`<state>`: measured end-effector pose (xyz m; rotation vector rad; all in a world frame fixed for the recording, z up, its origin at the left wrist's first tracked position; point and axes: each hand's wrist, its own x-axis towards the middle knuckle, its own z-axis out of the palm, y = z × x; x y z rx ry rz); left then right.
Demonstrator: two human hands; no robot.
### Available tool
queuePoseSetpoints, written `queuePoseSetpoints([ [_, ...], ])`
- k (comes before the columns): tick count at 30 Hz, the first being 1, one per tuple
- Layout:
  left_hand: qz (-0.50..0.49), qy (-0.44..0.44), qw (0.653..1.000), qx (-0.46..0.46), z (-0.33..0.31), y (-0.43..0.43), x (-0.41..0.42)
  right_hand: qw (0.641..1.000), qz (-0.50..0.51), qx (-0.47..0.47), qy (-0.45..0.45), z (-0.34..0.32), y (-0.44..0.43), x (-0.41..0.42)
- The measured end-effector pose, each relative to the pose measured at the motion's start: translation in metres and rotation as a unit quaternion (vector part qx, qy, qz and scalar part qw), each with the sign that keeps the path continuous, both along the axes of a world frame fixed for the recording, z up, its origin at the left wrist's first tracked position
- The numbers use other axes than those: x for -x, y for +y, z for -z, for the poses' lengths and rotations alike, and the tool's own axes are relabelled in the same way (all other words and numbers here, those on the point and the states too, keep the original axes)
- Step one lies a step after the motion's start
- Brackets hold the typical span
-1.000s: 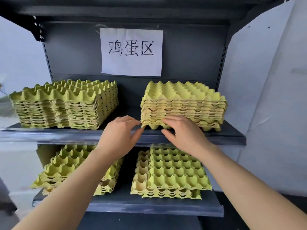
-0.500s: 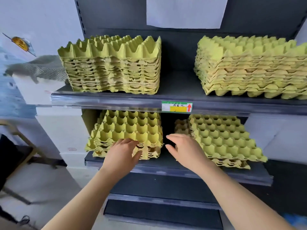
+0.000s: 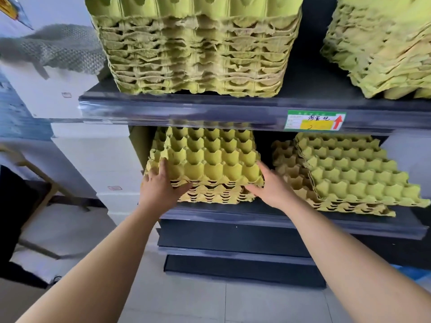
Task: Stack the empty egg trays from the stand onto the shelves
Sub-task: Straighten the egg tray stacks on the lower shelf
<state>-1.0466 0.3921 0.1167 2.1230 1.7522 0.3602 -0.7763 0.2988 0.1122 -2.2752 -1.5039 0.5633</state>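
Yellow-green pulp egg trays fill a dark shelf unit. On the lower shelf [image 3: 256, 216] a left stack [image 3: 210, 157] and a skewed right stack [image 3: 345, 173] lie side by side. My left hand [image 3: 161, 187] clasps the left stack's front left corner, fingers on the top tray and thumb along the front edge. My right hand [image 3: 272, 190] clasps its front right corner, fingers up the side. The upper shelf [image 3: 186, 110] carries a tall left stack [image 3: 196, 54] and a right stack [image 3: 377, 47].
A green and yellow price label [image 3: 314, 120] is stuck on the upper shelf's front edge. White boxes [image 3: 93, 155] stand against the shelf's left side, with grey mesh material [image 3: 58, 47] on top. A wooden frame [image 3: 39, 183] stands at far left over the tiled floor.
My view and both hands dropped from the upper right stack to the lower shelf. The hands then moved forward and closed onto the lower left stack's front corners.
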Motion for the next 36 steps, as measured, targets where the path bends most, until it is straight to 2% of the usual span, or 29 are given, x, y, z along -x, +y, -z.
queuePoseSetpoints([
  [4, -0.006, -0.095, 0.994, 0.048, 0.009, 0.013, 0.001, 0.998, -0.005, -0.025, 0.055, 0.010, 0.011, -0.002],
  [10, -0.018, -0.189, 0.982, -0.005, 0.007, 0.011, 0.000, 0.993, 0.004, -0.100, 0.066, 0.006, 0.014, -0.001],
  [17, -0.029, -0.228, 0.971, -0.064, -0.011, 0.014, 0.017, 0.983, -0.005, -0.170, 0.069, -0.009, 0.022, 0.013],
  [25, -0.047, -0.218, 0.974, 0.039, 0.007, 0.023, 0.049, 0.992, -0.023, -0.089, 0.092, 0.016, 0.037, 0.041],
  [28, -0.041, -0.214, 0.975, 0.044, 0.016, 0.023, 0.047, 0.993, -0.020, -0.062, 0.101, 0.024, 0.038, 0.041],
  [33, -0.020, -0.268, 0.959, 0.090, 0.025, 0.026, 0.055, 0.983, -0.031, -0.026, 0.177, 0.027, 0.037, 0.043],
  [36, -0.010, -0.293, 0.952, 0.094, 0.026, 0.025, 0.056, 0.981, -0.022, -0.045, 0.189, 0.026, 0.036, 0.045],
])
